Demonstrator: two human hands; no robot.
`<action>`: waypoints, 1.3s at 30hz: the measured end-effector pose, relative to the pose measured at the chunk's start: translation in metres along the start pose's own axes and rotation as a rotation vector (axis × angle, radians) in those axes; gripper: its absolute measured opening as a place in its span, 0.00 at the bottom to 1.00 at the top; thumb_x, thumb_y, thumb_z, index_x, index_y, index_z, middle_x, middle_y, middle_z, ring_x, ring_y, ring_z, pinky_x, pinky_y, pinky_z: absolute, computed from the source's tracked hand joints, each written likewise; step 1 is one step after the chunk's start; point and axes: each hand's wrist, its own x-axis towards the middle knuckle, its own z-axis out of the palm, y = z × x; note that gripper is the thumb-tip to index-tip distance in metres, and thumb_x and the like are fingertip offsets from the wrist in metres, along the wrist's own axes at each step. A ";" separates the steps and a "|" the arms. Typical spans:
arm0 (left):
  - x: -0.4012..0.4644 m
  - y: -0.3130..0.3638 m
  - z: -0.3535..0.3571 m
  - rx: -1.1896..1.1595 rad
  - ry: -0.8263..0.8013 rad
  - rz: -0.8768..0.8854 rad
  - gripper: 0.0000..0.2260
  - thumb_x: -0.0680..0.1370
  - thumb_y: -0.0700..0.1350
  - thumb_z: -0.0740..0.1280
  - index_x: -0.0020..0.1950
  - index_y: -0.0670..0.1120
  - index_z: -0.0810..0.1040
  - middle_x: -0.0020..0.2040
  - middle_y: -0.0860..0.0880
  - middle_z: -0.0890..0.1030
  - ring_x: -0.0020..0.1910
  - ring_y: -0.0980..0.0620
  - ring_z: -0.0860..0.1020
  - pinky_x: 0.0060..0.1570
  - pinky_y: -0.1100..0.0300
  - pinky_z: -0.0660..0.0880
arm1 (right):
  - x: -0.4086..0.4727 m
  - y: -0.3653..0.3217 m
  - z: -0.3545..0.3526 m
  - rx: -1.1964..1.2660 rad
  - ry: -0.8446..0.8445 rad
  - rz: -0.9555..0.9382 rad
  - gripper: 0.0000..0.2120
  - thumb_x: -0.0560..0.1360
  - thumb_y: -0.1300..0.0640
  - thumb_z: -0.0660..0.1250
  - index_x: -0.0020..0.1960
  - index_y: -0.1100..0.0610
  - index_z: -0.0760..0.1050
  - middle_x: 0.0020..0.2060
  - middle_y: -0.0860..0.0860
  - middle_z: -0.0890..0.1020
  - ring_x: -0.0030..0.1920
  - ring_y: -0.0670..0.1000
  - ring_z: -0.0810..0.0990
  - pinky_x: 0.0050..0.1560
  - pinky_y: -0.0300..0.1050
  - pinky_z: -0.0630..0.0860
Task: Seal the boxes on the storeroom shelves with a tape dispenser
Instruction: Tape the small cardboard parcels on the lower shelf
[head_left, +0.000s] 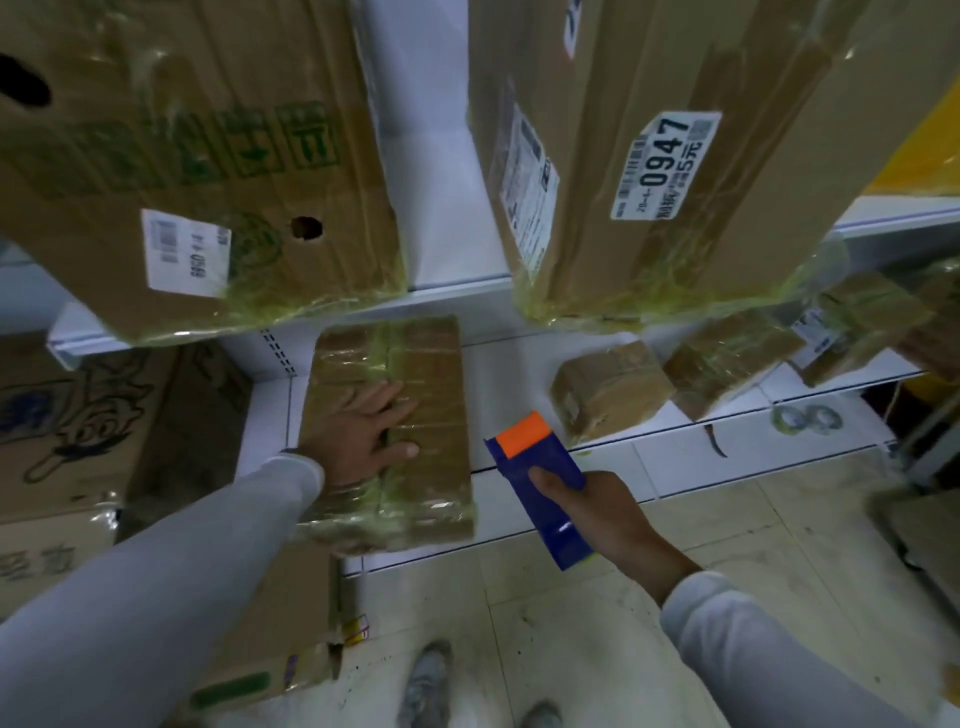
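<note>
A flat brown box wrapped in glossy tape lies on the lowest white shelf, jutting over its front edge. My left hand rests flat on top of the box with fingers spread. Just right of the box, my right hand grips a blue tape dispenser with an orange end; the dispenser hovers above the shelf edge, apart from the box.
Two large taped boxes stand on the shelf above. Smaller taped boxes sit to the right on the low shelf. Printed cartons are stacked at the left. Tape rolls lie at the right. My shoes stand on the tiled floor.
</note>
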 end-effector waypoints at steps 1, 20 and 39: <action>0.003 0.013 0.004 -0.023 0.046 -0.097 0.34 0.75 0.72 0.47 0.78 0.60 0.48 0.79 0.54 0.44 0.78 0.52 0.43 0.75 0.48 0.43 | 0.002 -0.002 0.000 -0.003 0.008 0.001 0.26 0.73 0.36 0.68 0.34 0.59 0.73 0.31 0.57 0.80 0.33 0.55 0.79 0.36 0.44 0.68; -0.013 -0.012 -0.009 -0.076 -0.033 -0.025 0.40 0.70 0.72 0.61 0.77 0.60 0.50 0.79 0.54 0.46 0.77 0.53 0.45 0.74 0.55 0.43 | 0.006 -0.015 -0.017 0.102 0.126 0.026 0.23 0.73 0.36 0.69 0.41 0.58 0.79 0.36 0.52 0.85 0.38 0.52 0.84 0.35 0.40 0.74; 0.010 0.042 -0.008 0.139 0.177 -0.354 0.36 0.71 0.74 0.51 0.75 0.57 0.56 0.70 0.43 0.64 0.68 0.41 0.63 0.65 0.40 0.62 | -0.015 -0.007 -0.024 0.148 0.211 0.054 0.23 0.73 0.38 0.70 0.39 0.59 0.81 0.35 0.55 0.85 0.37 0.55 0.84 0.39 0.45 0.77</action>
